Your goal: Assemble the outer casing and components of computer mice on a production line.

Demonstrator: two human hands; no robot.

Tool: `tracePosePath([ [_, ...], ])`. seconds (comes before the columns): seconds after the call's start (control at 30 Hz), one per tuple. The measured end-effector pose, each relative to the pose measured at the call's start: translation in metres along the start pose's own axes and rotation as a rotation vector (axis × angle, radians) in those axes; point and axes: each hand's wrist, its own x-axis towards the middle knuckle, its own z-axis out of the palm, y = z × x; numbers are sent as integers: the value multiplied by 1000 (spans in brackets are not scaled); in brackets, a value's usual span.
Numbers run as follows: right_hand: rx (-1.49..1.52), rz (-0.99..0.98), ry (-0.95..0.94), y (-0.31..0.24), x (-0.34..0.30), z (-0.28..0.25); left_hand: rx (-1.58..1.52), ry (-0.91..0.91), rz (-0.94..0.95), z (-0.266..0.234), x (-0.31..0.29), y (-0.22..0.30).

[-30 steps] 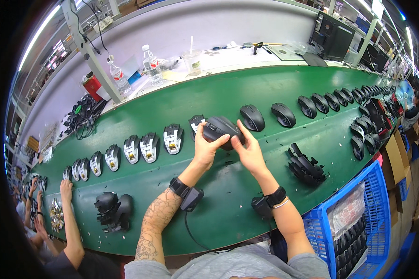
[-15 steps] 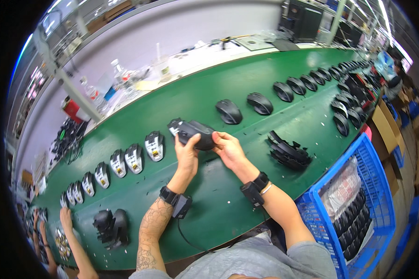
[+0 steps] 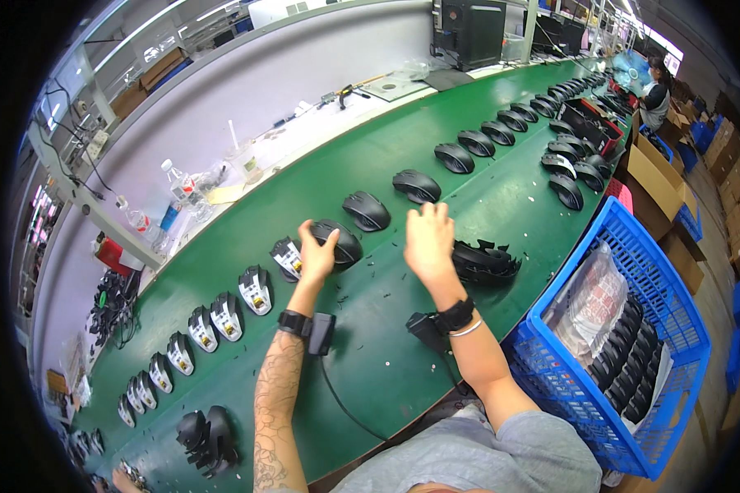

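Note:
My left hand point(image 3: 318, 253) has its thumb and fingers around the left side of a black computer mouse point(image 3: 342, 241) at the green bench. Beside it stands an opened mouse base point(image 3: 287, 257) with pale inner parts showing. My right hand point(image 3: 430, 242) is over the bench with its fingers curled down; what they hold, if anything, is hidden. Just past its fingertips sits a closed black mouse point(image 3: 418, 186), and another mouse point(image 3: 366, 211) lies between my hands. To the right of my right hand is a pile of black shell pieces point(image 3: 487, 264).
Opened mouse bases point(image 3: 226, 315) line the left; closed mice point(image 3: 475, 143) run far right. More black shells point(image 3: 208, 440) lie near left. A blue crate point(image 3: 543, 333) of black parts stands at right. A co-worker's hand point(image 3: 125, 481) shows lower left; another person point(image 3: 656, 94) is far right.
Both hands held the mouse together before. The right hand has come off it and moved right, while the left stays on the mouse. The whole view has also shifted.

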Motion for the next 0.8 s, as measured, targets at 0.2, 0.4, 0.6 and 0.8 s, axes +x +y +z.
tracePosePath([
  [0.2, 38, 197, -268, 32, 10, -7, 941, 75, 512, 17, -22, 6],
  [0.4, 183, 258, -61, 37, 13, -13, 804, -75, 431, 12, -20, 14],
  [0.6, 247, 93, 408, 31, 18, -4, 783, -95, 407, 5, -30, 39],
  [0.8, 963, -381, 311, -11, 11, -2, -435, -392, 257, 14, -45, 48],
])
